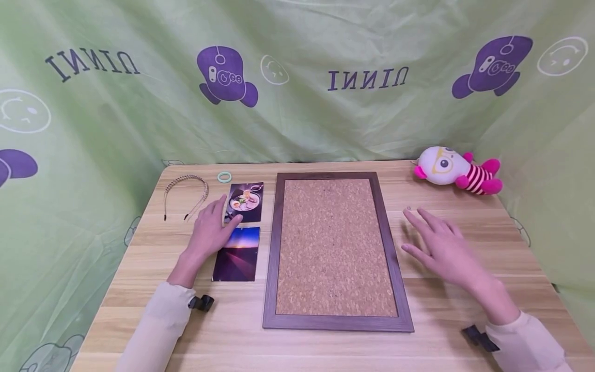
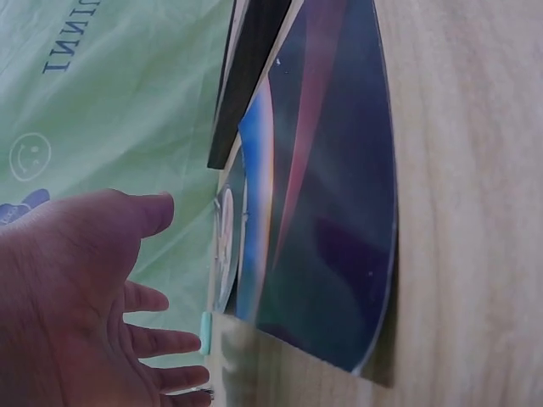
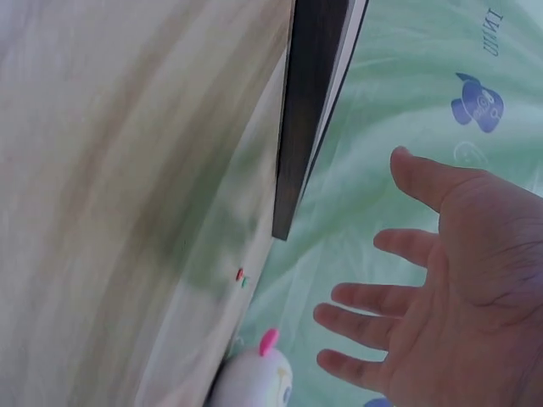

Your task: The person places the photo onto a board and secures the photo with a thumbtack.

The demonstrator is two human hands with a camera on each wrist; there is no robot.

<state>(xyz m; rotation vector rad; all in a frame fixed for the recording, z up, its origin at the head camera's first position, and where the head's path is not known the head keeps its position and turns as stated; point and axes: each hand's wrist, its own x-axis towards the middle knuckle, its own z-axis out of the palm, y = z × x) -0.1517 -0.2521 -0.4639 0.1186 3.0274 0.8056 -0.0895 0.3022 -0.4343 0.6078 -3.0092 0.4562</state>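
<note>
My left hand [image 1: 211, 227] hovers with spread fingers over two photos left of the framed cork board [image 1: 334, 248]. The upper photo [image 1: 253, 209] shows a bowl of noodles, partly covered by the hand; the lower photo [image 1: 237, 263] shows a sunset sky above dark ground. In the left wrist view the sunset photo [image 2: 339, 220] curls up at its edges, apart from the fingers. My right hand [image 1: 443, 250], fingers spread and holding nothing, is right of the board. Near its fingertips lies a tiny object [image 1: 408, 208]; the right wrist view shows small red and green bits [image 3: 241, 275], too small to identify.
A braided headband [image 1: 187, 177] lies at the table's back left, beside a mint-green ring [image 1: 224, 177]. At the back right lies a plush toy [image 1: 446, 166] with pink limbs and a striped body. Green printed curtains [image 1: 302, 124] surround the wooden table [image 1: 228, 336].
</note>
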